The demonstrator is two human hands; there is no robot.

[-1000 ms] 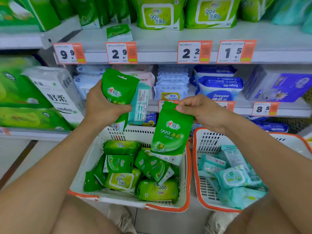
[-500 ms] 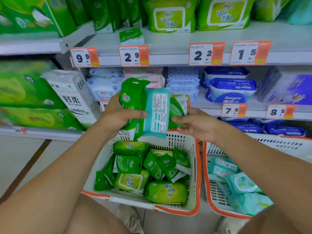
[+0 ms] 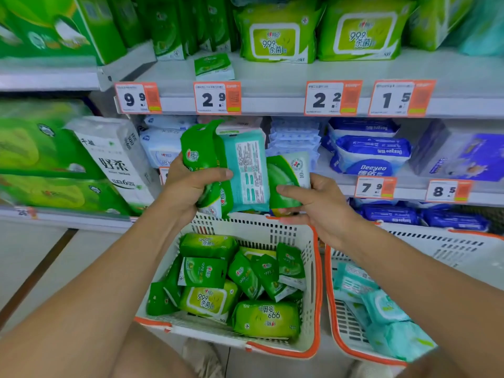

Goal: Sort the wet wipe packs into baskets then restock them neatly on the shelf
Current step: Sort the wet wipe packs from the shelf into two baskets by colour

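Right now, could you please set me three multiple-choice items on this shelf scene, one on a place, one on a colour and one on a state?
1. Where does the white plastic basket with the orange rim holding green wet wipe packs stand?
A. to the left of the basket with teal packs
B. on the top shelf
C. behind the price tags

2. What colour is the flat pack with the printed label between the small green packs in the hands?
A. purple
B. teal
C. orange

3. What is the right hand doing?
A. hanging idle
B. pressing a price tag
C. holding a small green pack

Answers: 1 A, the teal-filled basket sits to its right. 2 B, its back is teal. 3 C, thumb and fingers grip it.
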